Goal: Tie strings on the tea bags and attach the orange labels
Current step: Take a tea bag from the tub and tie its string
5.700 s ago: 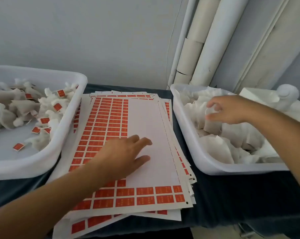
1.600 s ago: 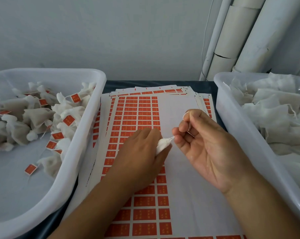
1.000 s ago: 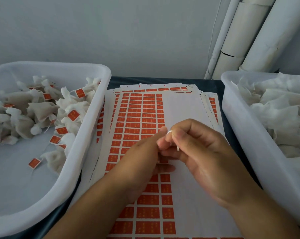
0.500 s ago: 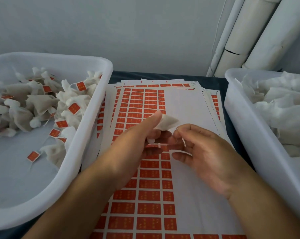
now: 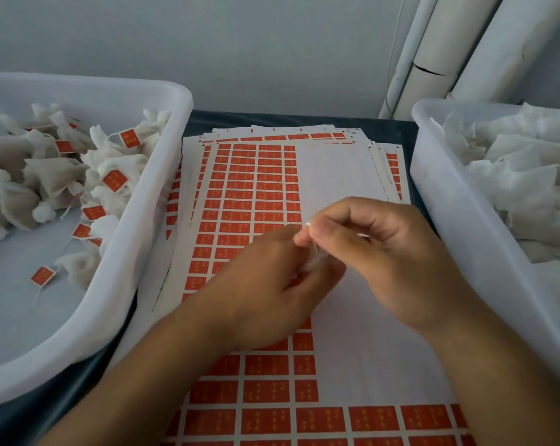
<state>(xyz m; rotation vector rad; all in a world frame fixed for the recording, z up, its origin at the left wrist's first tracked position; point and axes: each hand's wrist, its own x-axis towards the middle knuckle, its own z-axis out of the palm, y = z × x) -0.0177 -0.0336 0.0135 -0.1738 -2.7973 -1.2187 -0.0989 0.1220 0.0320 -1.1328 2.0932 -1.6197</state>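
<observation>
Both my hands meet over the stack of orange label sheets (image 5: 266, 194) in the middle. My left hand (image 5: 269, 284) curls around a small white tea bag (image 5: 315, 260), which is mostly hidden between the fingers. My right hand (image 5: 381, 252) pinches the bag's thin white string (image 5: 307, 225) between thumb and forefinger, just above the bag. The top sheet has a bare white strip on its right side where labels are gone.
A white tub (image 5: 137, 239) on the left holds several tea bags with orange labels (image 5: 114, 181). A white tub (image 5: 449, 201) on the right is filled with unlabelled white tea bags (image 5: 517, 175). White pipes (image 5: 433, 49) stand at the back right against the wall.
The tea bag that stuck out above my left fingers is now folded down between both hands. My right fingers have closed in on the string and the hands sit closer together.
</observation>
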